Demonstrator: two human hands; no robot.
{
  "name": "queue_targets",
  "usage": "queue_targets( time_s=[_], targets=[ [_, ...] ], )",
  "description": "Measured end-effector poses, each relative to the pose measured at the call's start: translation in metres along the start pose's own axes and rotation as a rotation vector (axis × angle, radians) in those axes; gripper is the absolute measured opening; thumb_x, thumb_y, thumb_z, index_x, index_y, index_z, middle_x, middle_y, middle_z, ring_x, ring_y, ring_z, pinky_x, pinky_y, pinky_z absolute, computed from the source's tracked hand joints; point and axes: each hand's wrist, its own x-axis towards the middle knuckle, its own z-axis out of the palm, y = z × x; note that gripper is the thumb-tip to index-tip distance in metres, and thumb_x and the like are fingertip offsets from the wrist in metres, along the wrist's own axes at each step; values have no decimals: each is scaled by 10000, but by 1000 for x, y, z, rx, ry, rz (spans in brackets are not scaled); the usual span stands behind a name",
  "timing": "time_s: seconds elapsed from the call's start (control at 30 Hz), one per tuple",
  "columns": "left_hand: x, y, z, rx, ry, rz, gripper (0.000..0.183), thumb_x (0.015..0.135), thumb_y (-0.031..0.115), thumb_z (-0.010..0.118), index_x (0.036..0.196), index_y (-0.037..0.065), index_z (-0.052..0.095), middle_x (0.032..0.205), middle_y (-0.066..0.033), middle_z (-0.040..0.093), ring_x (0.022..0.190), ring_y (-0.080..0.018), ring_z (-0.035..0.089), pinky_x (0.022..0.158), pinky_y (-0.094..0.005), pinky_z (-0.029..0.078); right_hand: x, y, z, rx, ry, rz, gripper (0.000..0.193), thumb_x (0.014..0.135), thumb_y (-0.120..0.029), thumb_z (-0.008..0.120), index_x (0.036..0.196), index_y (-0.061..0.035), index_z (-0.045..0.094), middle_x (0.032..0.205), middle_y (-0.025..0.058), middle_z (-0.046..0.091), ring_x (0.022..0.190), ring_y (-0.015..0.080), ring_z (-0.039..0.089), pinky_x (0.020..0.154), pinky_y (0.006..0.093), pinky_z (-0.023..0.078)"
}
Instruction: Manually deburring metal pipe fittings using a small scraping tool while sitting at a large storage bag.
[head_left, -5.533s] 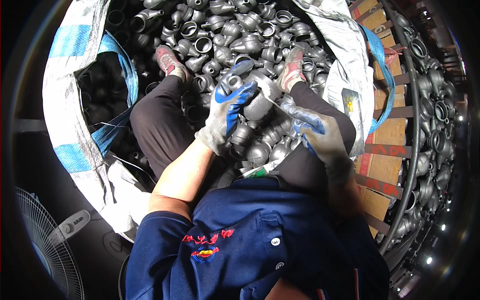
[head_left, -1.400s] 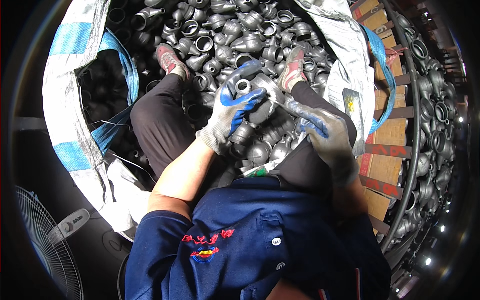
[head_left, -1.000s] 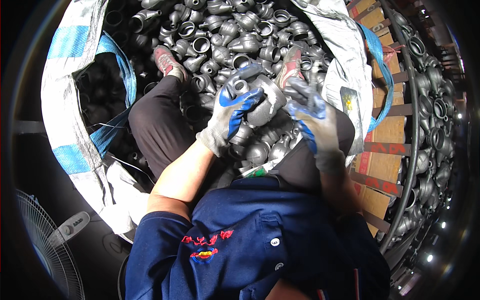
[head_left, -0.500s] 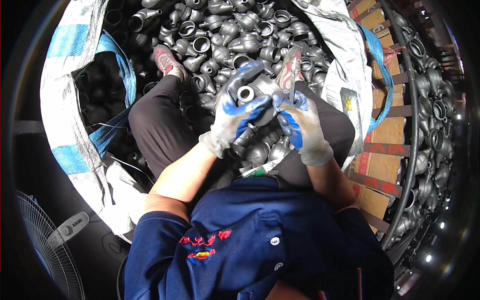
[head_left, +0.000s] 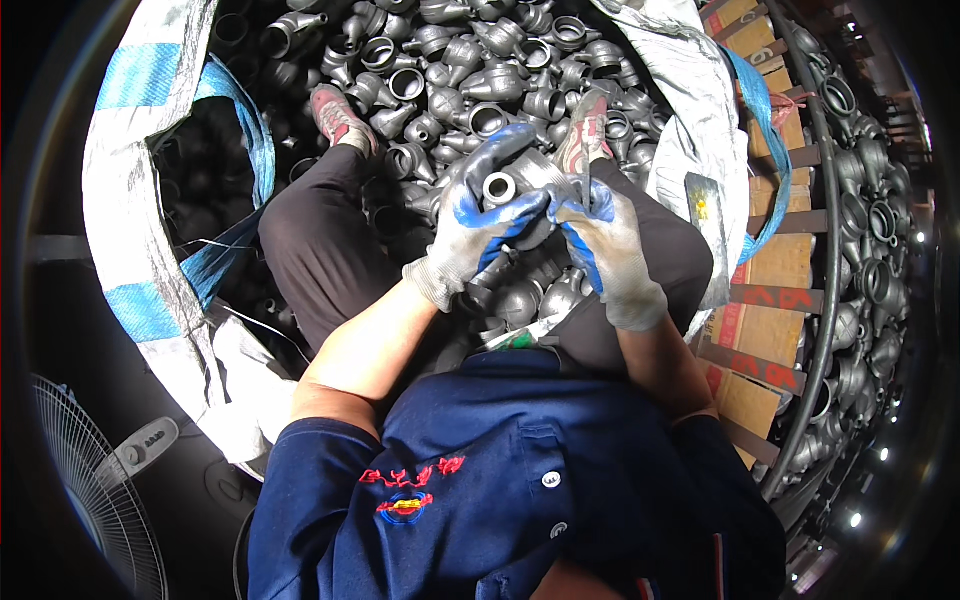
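In the head view, the grey hollow part (head_left: 535, 178) sits in the left hand (head_left: 468, 228), held up between the knees above the pile of like parts (head_left: 490, 88) in the white sack (head_left: 125, 225). That gloved hand is wrapped around it, fingers over the far side and thumb along the near side, with the short round neck (head_left: 499, 189) poking up between them. The right hand (head_left: 606, 240) is closed on a slim tool (head_left: 586, 186) that stands up from the grip, and its thumb and fingertips meet the part's right edge beside the left thumb; whether they press on it or only rest there I cannot tell. By its look the part should be stiff, with walls that won't give under a squeeze, and light to moderate in weight, since one hand carries it; the material is hard to judge. The smooth, rounded body might slide or roll in a loose grip, though the blue coated glove palms likely help. The broad belly seems the best place to take hold, fingers spread around it, leaving the rim free; the neck offers a narrower, less steady hold.
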Motion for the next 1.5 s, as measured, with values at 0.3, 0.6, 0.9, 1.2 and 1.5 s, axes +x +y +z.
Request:
queue_targets(
  time_s=[0.3, 0.6, 0.9, 1.2, 1.5],
  targets=[
    [0, -1, -1, -511, 28, -210, 455, 848, 51, 620, 1278, 34, 470, 1084, -61, 599, 933, -121, 592, 826, -269, 507, -7, -29, 16, -126, 102, -180, 380, 837, 21, 594, 1213, 4, 548, 988, 43, 638, 798, 48, 572, 716, 193, 457],
    [2, -2, -1, -549, -27, -156, 470, 875, 89, 589, 1309, 28, 418, 1136, -97, 573, 987, -172, 586, 852, -304, 508, -16, -27, 18, -347, -76, -144, 348, 870, -15, 569, 1203, 73, 514, 1011, 99, 621, 883, 108, 592, 752, 239, 485],
    [2, -8, -5, -676, 65, -256, 287, 919, 142, 489, 1172, 21, 549, 1064, -76, 601, 968, -146, 581, 847, -300, 487, -27, -15, 18, -859, -270, -586, 444, 804, 37, 562, 1242, -10, 507, 1185, 184, 579, 1063, 351, 581, 895, 364, 480],
    [1, -12, -4, -708, -8, -312, 393, 945, 221, 445, 1276, 10, 454, 1250, -129, 531, 1133, -220, 533, 989, -367, 422, -20, -15, 14, -772, -209, -574, 451, 810, 49, 564, 1254, 14, 493, 1196, 204, 572, 1099, 301, 579, 923, 355, 462],
    [2, -2, -1, -741, 29, -346, 262, 934, 185, 469, 1124, 24, 550, 1000, -76, 603, 918, -149, 604, 790, -308, 526, -38, -18, -4, -610, -73, -258, 399, 831, 22, 571, 1225, 38, 509, 1130, 181, 607, 1029, 212, 607, 849, 299, 482]
  ],
)
